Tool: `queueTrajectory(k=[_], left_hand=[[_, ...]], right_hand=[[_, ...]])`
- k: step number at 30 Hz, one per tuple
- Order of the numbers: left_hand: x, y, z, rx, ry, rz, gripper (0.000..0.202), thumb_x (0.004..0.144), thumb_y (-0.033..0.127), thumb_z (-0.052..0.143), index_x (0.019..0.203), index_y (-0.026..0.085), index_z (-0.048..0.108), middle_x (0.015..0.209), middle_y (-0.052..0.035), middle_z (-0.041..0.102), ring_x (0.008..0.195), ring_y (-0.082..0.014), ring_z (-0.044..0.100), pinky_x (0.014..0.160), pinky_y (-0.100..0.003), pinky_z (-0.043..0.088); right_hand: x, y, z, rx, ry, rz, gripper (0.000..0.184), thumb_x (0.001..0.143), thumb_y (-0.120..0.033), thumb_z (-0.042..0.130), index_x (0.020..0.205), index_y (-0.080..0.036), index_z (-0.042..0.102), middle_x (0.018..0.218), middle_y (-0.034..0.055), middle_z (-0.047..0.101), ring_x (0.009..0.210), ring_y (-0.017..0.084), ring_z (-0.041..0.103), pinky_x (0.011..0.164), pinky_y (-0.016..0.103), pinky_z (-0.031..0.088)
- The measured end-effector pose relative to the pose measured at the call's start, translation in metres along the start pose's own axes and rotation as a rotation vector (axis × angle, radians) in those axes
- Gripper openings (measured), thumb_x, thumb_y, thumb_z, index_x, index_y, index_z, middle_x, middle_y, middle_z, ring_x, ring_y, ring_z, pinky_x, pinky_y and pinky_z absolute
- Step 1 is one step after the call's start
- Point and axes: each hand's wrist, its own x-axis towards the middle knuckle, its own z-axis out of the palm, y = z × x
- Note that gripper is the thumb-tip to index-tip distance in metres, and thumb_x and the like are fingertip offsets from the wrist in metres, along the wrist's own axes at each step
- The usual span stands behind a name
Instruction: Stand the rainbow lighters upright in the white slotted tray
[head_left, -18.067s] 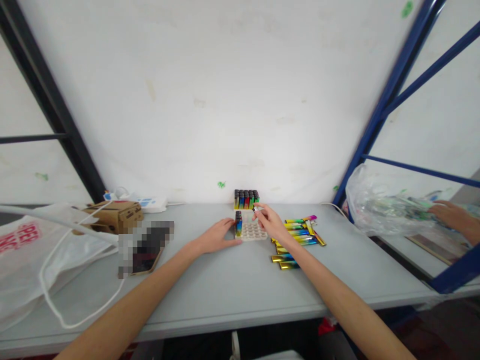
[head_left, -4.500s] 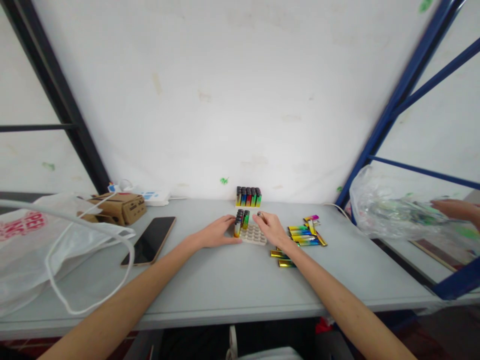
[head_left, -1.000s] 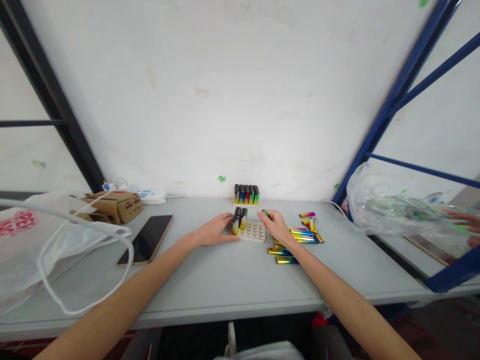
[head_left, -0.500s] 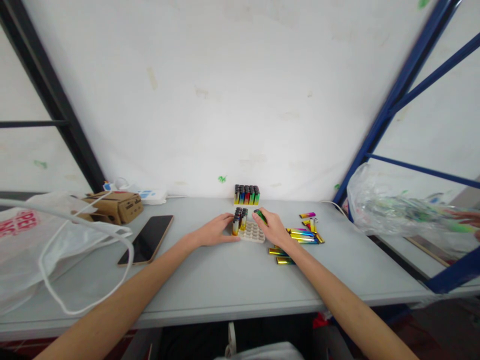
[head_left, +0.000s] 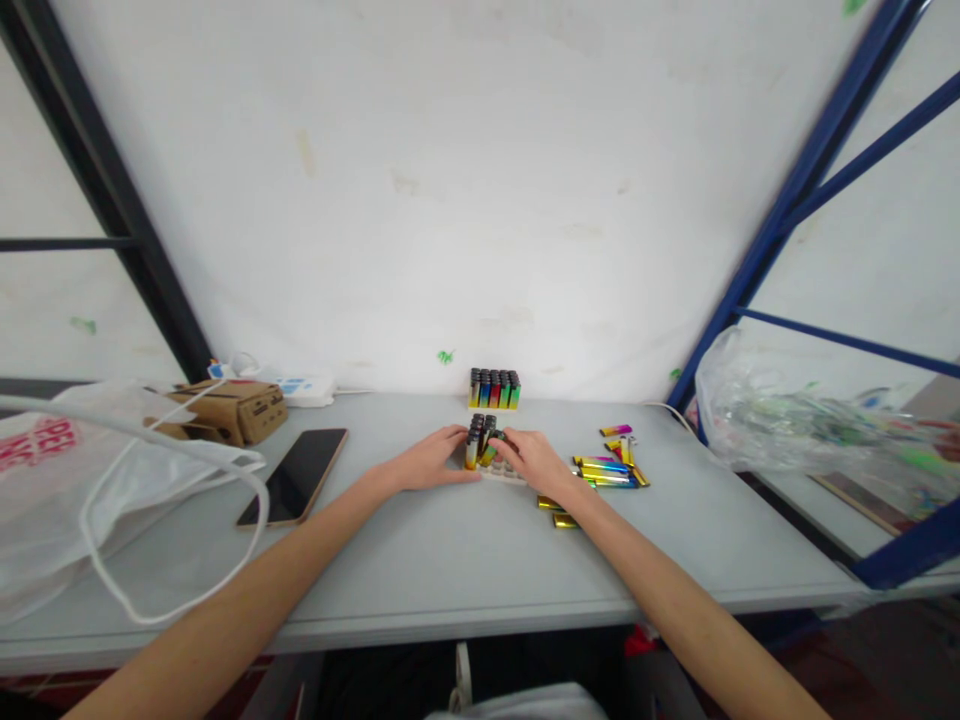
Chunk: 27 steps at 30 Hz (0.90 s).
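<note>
View: the head camera looks down at a grey table (head_left: 450, 570) by a white wall.
Left hand: the left hand (head_left: 429, 466) lies flat and loose on the table. It holds nothing. Its fingertips touch the left side of the tray.
Right hand: the right hand (head_left: 529, 463) is over the tray, with its fingers pinched on 1 lighter.
Lighter: the lighter (head_left: 491, 452) is at the tips of the right hand's fingers. It leans over, and its low end is down at the tray.
Tray: the small pale tray (head_left: 496, 474) sits between the 2 hands. Most of it is hidden under the right hand.
Standing lighters: the standing lighters (head_left: 475, 441) are up straight in the tray, just past the left hand's fingertips.
Loose lighters: the loose lighters (head_left: 609, 472) lie flat in a shiny heap just right of the right hand.
Full tray: the full tray (head_left: 493, 388) of lighters stands past both hands, at the wall.
Phone: the phone (head_left: 296, 480) lies face up, well left of the left hand.
Box: the brown box (head_left: 244, 410) is further left, behind the phone.
White bag: the white bag (head_left: 67, 490) is at the far left.
Clear bag: the clear bag (head_left: 780, 420) is far right of the right hand.
</note>
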Motion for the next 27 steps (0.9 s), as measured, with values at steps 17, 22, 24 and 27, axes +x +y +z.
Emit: queueTrajectory(k=[17,22,24,27], left_hand=[[0.001,0.002,0.000,0.031,-0.001,-0.023,0.072,0.083,0.063,0.070,0.135,0.017,0.056,0.140,-0.0158,0.057,0.130,-0.0335,0.053,0.115,-0.044,0.040],[0.001,0.005,-0.001,0.051,-0.007,-0.030,0.070,0.084,0.064,0.068,0.133,0.016,0.058,0.140,-0.0155,0.057,0.129,-0.0323,0.054,0.115,-0.042,0.040],[0.001,0.005,-0.002,0.037,-0.005,-0.051,0.072,0.082,0.066,0.068,0.133,0.016,0.059,0.141,-0.0156,0.056,0.131,-0.0336,0.053,0.116,-0.042,0.040],[0.000,0.004,-0.002,0.016,0.001,-0.069,0.074,0.080,0.067,0.069,0.132,0.015,0.059,0.142,-0.0160,0.056,0.130,-0.0347,0.055,0.116,-0.044,0.040]], right_hand=[[0.006,-0.012,-0.002,-0.456,-0.125,-0.026,0.039,0.104,-0.049,0.045,0.097,-0.017,0.065,0.089,0.0119,0.073,0.075,0.022,0.067,0.069,0.029,0.041],[0.008,0.009,-0.018,-0.368,-0.028,-0.029,0.049,0.105,-0.055,0.037,0.089,-0.018,0.066,0.085,0.0077,0.070,0.079,0.019,0.064,0.078,0.028,0.043],[0.002,0.034,-0.037,-0.419,0.138,0.117,0.046,0.108,-0.044,0.030,0.099,-0.018,0.067,0.095,0.0106,0.070,0.094,0.021,0.063,0.090,0.031,0.043],[-0.017,0.081,-0.069,-0.605,0.276,0.506,0.036,0.102,-0.038,0.047,0.127,-0.017,0.064,0.131,0.0195,0.059,0.124,0.031,0.053,0.103,0.041,0.040]])
